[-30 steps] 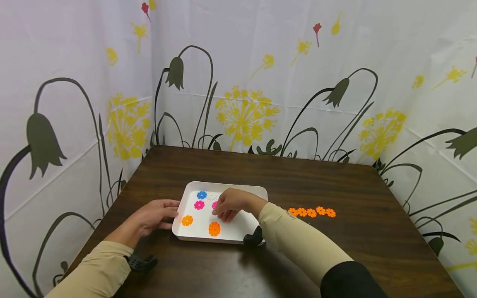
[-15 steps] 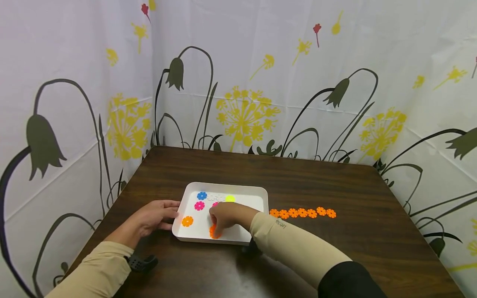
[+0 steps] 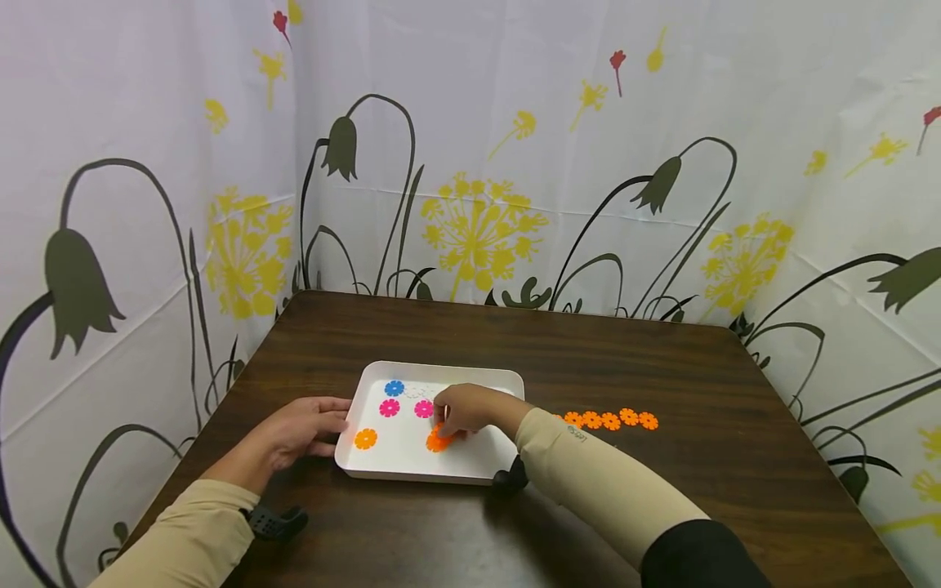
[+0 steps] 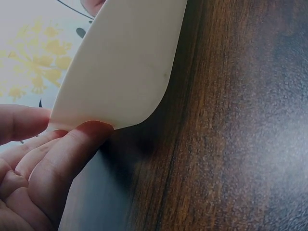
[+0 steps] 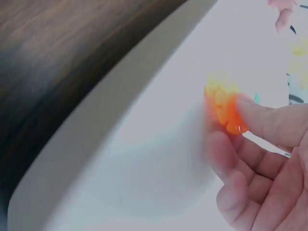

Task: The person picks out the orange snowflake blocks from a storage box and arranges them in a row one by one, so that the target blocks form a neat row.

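Observation:
A white tray (image 3: pixel 412 465) (image 4: pixel 125 62) (image 5: pixel 144 159) lies on the dark wooden table (image 3: pixel 588 359). Inside it are a blue flower disc (image 3: pixel 394 388), two pink ones (image 3: pixel 390 407) and an orange one (image 3: pixel 365 438). My right hand (image 3: pixel 450 431) (image 5: pixel 231 120) reaches into the tray and pinches another orange flower disc (image 3: pixel 439 442) (image 5: pixel 221 103) between thumb and fingers, just above the tray floor. My left hand (image 3: pixel 309 429) (image 4: pixel 48 163) rests against the tray's left wall, fingers fairly straight.
A chain of several joined orange discs (image 3: pixel 610 420) lies on the table right of the tray. A flower-printed curtain (image 3: pixel 478 163) closes in the table at the back and both sides.
My right hand took hold of the orange disc at the tray's front and carried it a little to the right and up. The left hand stayed put.

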Demonstrator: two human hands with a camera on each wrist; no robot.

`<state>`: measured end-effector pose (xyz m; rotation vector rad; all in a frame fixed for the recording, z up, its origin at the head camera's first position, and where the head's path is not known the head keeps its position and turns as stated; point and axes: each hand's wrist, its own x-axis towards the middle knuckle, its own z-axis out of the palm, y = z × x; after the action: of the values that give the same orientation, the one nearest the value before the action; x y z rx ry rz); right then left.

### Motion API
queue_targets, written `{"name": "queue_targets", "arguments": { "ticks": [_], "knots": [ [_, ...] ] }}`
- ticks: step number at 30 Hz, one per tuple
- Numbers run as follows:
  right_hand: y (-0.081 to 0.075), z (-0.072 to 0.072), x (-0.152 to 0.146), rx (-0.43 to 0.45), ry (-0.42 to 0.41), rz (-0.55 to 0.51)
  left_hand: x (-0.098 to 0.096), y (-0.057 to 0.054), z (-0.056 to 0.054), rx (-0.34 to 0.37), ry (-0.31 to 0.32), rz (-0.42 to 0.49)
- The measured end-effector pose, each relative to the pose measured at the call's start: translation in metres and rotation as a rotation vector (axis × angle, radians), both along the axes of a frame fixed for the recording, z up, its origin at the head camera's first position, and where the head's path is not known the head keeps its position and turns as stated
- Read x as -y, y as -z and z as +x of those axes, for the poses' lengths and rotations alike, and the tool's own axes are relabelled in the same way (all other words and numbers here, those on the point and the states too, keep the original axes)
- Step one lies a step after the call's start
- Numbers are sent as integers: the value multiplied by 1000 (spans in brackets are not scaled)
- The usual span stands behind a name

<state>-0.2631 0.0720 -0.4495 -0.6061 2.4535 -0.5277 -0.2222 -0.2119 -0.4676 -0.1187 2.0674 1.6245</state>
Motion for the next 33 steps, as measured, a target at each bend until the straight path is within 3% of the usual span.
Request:
{"name": "queue_targets", "arguments": {
  "ticks": [6, 11, 14, 19, 22, 27, 33],
  "knots": [
    [-2, -7, -19, -62, 28, 39, 0, 0, 1, 7, -10, -10],
    [-5, -10, -37, -53, 91, 15, -1, -2, 2, 10, -8, -15],
    [-11, -11, -50, 39, 168, -136, -2, -3, 2, 11, -13, -18],
    [-19, -11, -86, 302, 354, -520, -3, -3, 1, 12, -17, -26],
    [-23, -11, -114, 360, 441, -661, -3, -3, 1, 11, -13, -28],
    [-29, -11, -168, 281, 489, -751, -3, -3, 0, 11, -12, -37],
    [-30, -2, -240, 209, 573, -726, -3, -4, 1, 12, -13, -34]
  ]
}}
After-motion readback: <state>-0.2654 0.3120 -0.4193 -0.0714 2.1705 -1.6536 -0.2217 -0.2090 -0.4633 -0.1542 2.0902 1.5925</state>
